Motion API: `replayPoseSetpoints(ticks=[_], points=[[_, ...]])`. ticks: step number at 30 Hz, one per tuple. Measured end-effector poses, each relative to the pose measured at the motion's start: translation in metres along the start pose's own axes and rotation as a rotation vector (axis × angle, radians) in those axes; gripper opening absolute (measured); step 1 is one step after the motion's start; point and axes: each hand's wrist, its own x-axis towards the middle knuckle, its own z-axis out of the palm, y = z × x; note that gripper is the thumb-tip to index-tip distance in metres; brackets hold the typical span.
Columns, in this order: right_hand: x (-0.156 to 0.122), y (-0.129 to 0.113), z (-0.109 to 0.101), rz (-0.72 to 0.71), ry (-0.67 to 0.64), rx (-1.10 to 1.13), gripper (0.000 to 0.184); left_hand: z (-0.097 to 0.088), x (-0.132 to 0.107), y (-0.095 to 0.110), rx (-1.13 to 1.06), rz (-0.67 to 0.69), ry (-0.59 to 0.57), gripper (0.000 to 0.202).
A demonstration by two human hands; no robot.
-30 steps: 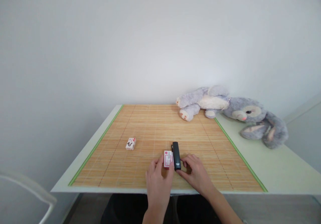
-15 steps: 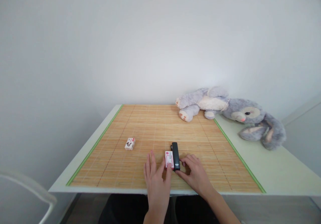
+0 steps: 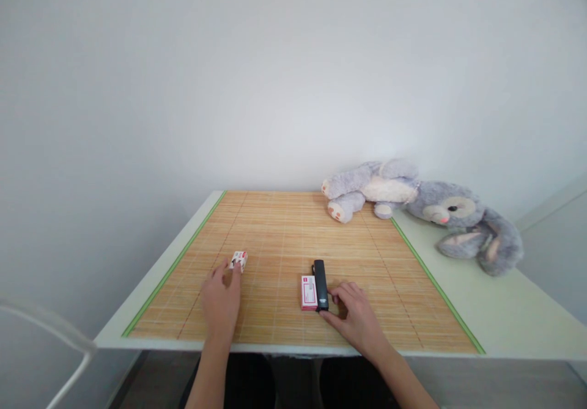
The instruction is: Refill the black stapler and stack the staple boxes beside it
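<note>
My right hand (image 3: 355,317) rests beside the black stapler (image 3: 321,285), its thumb at the near end and its curled fingers against the right side. The stapler lies lengthwise on the mat. Against its left side lies a white and pink box (image 3: 309,293), untouched by either hand. At the left, my left hand (image 3: 221,299) reaches over a small white box with red print (image 3: 239,257). Its thumb overlaps the front of that box and its index finger is by the left edge, with a gap between them. Part of this box is hidden by the thumb.
A bamboo mat (image 3: 284,225) with green edges covers much of the white table (image 3: 504,311). A grey plush rabbit (image 3: 389,189) lies on its side at the back right, by the wall. A blurred white curved bar (image 3: 55,323) shows at the lower left.
My left hand has left the white and pink box beside the stapler and moved left to the small white box. My right hand stays at the stapler.
</note>
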Motion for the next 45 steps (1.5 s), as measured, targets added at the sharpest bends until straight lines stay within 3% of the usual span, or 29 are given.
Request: replayPoseSetpoints(ticks=[4,7,14,21,28,33,38,41,45], points=[[0.001,-0.002,-0.002,0.010,-0.010,0.010,0.023,0.005,0.022,-0.005,-0.064,0.014,-0.089,0.050],[0.002,-0.003,-0.002,0.009,-0.012,0.026,0.035,0.012,0.024,0.003,-0.147,0.002,-0.185,0.044],[0.003,0.002,0.002,0.018,-0.025,0.043,0.043,0.042,-0.002,0.051,-0.352,0.058,-0.396,0.036],[0.001,0.003,0.003,0.008,-0.044,0.000,0.042,0.067,-0.027,0.084,-0.482,0.084,-0.490,0.030],[0.001,0.000,0.003,0.013,-0.043,-0.041,0.040,0.067,-0.040,0.093,-0.547,0.095,-0.526,0.031],[0.002,0.000,0.003,0.042,-0.056,-0.027,0.041,0.059,-0.044,0.089,-0.553,0.101,-0.537,0.035],[0.002,-0.008,0.002,0.100,-0.072,0.002,0.059,0.051,-0.071,0.079,-0.623,-0.024,-0.434,0.046],[0.001,-0.019,0.002,0.152,-0.064,-0.015,0.066,0.052,-0.094,0.081,-0.753,-0.135,-0.500,0.057],[0.003,-0.033,0.003,0.213,-0.082,-0.041,0.052,0.057,-0.110,0.094,-0.860,-0.189,-0.607,0.064]])
